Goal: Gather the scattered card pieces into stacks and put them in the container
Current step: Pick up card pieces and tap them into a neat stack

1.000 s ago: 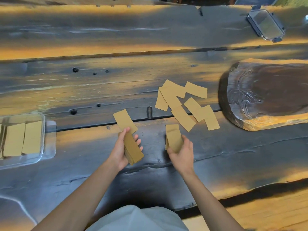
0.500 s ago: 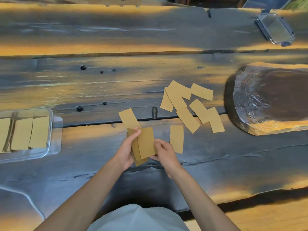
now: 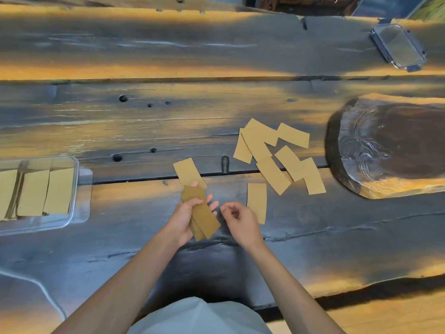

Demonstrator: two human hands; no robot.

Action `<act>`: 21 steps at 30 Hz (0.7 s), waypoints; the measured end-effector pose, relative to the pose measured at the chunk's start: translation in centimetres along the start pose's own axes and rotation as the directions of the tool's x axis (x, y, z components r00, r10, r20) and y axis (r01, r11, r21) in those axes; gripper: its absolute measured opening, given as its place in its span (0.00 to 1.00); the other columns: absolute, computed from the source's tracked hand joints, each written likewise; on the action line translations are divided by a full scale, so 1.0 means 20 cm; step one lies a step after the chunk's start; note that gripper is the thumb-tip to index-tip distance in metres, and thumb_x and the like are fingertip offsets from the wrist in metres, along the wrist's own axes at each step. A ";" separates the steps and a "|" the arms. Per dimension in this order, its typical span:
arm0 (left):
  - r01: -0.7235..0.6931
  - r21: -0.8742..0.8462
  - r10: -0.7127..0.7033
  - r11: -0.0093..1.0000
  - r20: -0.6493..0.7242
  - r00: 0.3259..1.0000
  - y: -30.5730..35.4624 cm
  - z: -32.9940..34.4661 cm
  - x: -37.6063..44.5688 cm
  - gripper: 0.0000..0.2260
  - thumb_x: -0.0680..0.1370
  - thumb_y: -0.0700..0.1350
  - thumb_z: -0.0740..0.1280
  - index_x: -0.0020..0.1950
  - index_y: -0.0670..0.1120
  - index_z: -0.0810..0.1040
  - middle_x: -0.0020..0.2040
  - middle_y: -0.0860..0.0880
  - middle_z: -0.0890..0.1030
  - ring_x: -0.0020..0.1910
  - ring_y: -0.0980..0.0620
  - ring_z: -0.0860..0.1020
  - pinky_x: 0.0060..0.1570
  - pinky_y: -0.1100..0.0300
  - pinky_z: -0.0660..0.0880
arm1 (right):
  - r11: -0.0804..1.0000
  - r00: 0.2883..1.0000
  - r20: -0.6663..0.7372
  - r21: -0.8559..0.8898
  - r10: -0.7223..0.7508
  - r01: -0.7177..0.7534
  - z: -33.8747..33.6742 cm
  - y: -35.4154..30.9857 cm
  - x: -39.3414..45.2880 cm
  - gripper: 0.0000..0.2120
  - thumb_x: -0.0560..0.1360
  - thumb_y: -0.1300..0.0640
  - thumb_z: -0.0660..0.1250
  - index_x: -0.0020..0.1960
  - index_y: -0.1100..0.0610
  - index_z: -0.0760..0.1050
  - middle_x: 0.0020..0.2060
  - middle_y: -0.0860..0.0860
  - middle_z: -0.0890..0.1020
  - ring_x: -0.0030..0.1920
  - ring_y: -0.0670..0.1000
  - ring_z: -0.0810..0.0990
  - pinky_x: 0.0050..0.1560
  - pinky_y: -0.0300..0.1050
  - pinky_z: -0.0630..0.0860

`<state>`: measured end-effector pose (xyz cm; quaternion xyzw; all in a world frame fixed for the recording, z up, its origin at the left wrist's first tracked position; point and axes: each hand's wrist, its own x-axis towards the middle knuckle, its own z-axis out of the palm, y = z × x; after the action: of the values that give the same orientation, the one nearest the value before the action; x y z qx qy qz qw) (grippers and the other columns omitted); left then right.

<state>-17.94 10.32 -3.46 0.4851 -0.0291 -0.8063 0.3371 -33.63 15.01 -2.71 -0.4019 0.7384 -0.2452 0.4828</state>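
Two hands: both low centre over the dark wooden table (image 3: 313, 237), close together, not touching.
Left hand (image 3: 184, 216): fingers wrapped around a small stack of cards (image 3: 204, 216), thumb across its top face; stack tilted, far end pointing away from the person, near end sticking out past the palm.
Right hand (image 3: 242, 222): just right of the stack, fingers loosely curled, nothing in it; fingertips near the stack's edge, contact hard to judge from this angle.
Single card near left hand (image 3: 186, 172): flat on table, just beyond the stack's far end, partly under the left fingertips.
Single card near right hand (image 3: 257, 201): flat on table, lengthwise, just beside the right hand.
Scattered cards (image 3: 274, 155): loose overlapping pile further right and away, roughly seven pieces, count unsure.
Container (image 3: 81, 189): clear plastic, far left, cut by frame edge; card stacks already standing side by side in it.
Lid (image 3: 398, 47): clear with dark rim, far right corner, well apart from container.
Wooden slab (image 3: 390, 145): dark carved piece at right edge, near the pile.
Clothing (image 3: 199, 317): pale fabric, bottom centre.
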 end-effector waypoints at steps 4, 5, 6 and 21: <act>0.000 -0.010 -0.001 1.000 -0.043 0.999 0.00 -0.02 0.01 0.14 0.80 0.42 0.65 0.61 0.59 0.76 0.46 0.45 0.81 0.42 0.46 0.81 0.52 0.46 0.78 | 0.993 0.995 0.016 0.065 0.102 -0.102 -0.07 0.01 0.02 0.11 0.78 0.47 0.69 0.54 0.52 0.81 0.47 0.48 0.85 0.49 0.48 0.84 0.45 0.34 0.75; 0.006 -0.014 -0.007 1.000 -0.038 0.999 0.00 -0.03 0.01 0.08 0.80 0.43 0.66 0.56 0.55 0.77 0.45 0.45 0.80 0.41 0.46 0.81 0.51 0.47 0.78 | 0.989 0.992 0.050 0.086 0.115 -0.119 -0.07 0.00 0.01 0.11 0.78 0.46 0.69 0.54 0.52 0.81 0.48 0.49 0.85 0.49 0.48 0.83 0.45 0.35 0.76; 0.013 -0.030 -0.014 0.999 -0.038 0.999 0.01 -0.02 0.00 0.03 0.79 0.44 0.68 0.51 0.53 0.77 0.45 0.45 0.80 0.41 0.47 0.81 0.50 0.47 0.78 | 0.981 0.986 0.094 0.125 0.136 -0.147 -0.07 -0.02 0.00 0.11 0.78 0.45 0.68 0.54 0.51 0.80 0.50 0.49 0.84 0.49 0.48 0.83 0.45 0.37 0.77; -0.113 -0.264 0.096 0.958 -0.077 0.992 0.01 0.10 0.06 0.15 0.78 0.35 0.65 0.57 0.53 0.75 0.51 0.45 0.81 0.50 0.46 0.80 0.55 0.49 0.76 | 0.829 0.897 -0.103 0.437 0.430 -0.348 0.26 -0.23 0.00 0.15 0.81 0.46 0.55 0.49 0.52 0.77 0.47 0.53 0.82 0.50 0.54 0.80 0.55 0.55 0.78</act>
<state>-19.86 8.89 -3.27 0.4581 0.0655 -0.7682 0.4424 -27.27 12.62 -1.35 -0.1062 0.7812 -0.3282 0.5204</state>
